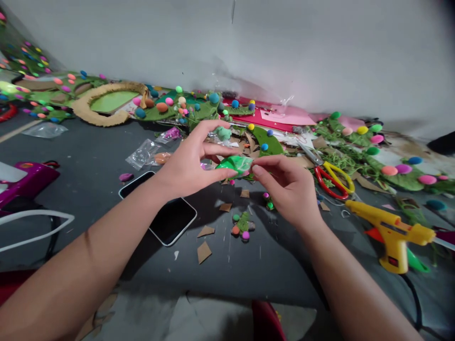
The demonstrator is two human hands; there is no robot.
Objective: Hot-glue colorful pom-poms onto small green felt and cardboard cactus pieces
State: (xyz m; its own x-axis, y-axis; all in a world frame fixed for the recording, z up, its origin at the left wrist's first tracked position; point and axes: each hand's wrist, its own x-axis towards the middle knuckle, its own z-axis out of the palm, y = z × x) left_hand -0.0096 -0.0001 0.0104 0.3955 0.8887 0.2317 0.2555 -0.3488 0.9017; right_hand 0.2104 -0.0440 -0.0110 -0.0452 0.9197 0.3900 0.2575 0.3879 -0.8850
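Observation:
Between my hands, above the middle of the dark table, is a small plastic packet of bright green clay (234, 164). My left hand (194, 158) holds its left side between thumb and fingers. With thumb and forefinger, my right hand (284, 184) pinches the packet's right end. A pale teal lump of clay (223, 133) shows by my left forefinger; I cannot tell whether it touches the finger. Below the hands lies a little green piece with coloured balls (243, 225). A phone (172, 220) lies partly under my left forearm.
Red-and-yellow scissors (332, 180) and a yellow glue gun (394, 232) lie at the right. Green felt shapes with coloured balls (199, 111) line the wall, beside a tan C-shaped piece (83, 106). Cardboard scraps (204, 252) are scattered in front. A purple tool (30, 182) sits at the left.

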